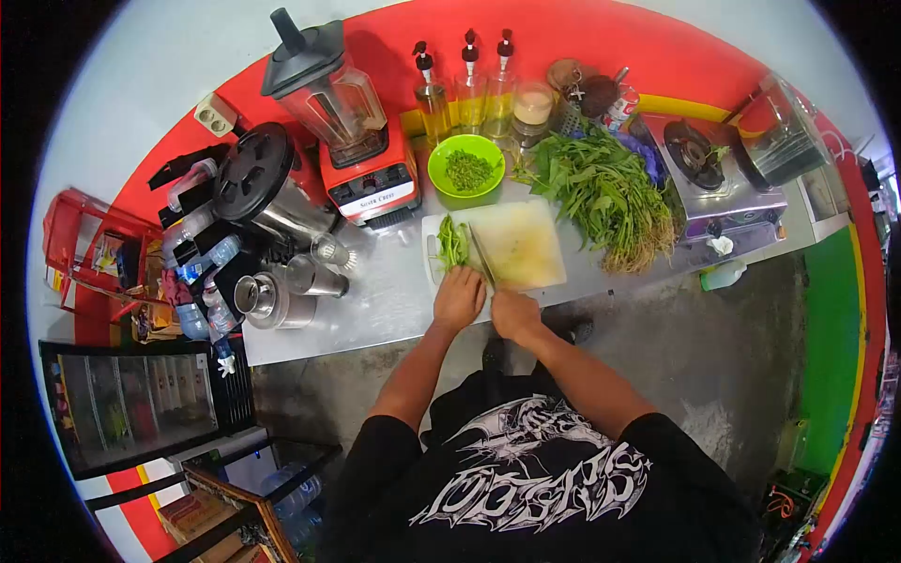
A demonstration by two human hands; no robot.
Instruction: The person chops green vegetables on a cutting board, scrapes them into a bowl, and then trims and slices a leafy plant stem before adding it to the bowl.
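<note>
A white cutting board (540, 253) with a yellowish stain lies on the metal table. My left hand (460, 297) is closed over the lower end of a small bunch of green stalks (452, 241) at the board's left side. In my right hand (515, 314) is the handle of a knife (481, 251); its blade points away from me, just right of the stalks. Beyond the board stands a lime-green bowl (437, 178) with chopped greens (467, 171) in it.
A heap of leafy greens with roots (605, 192) lies right of the board, beside a gas stove (723, 192). Pump bottles (471, 98) stand along the wall. A red blender (366, 169), a steel pot (286, 202) and metal cups (319, 277) occupy the left.
</note>
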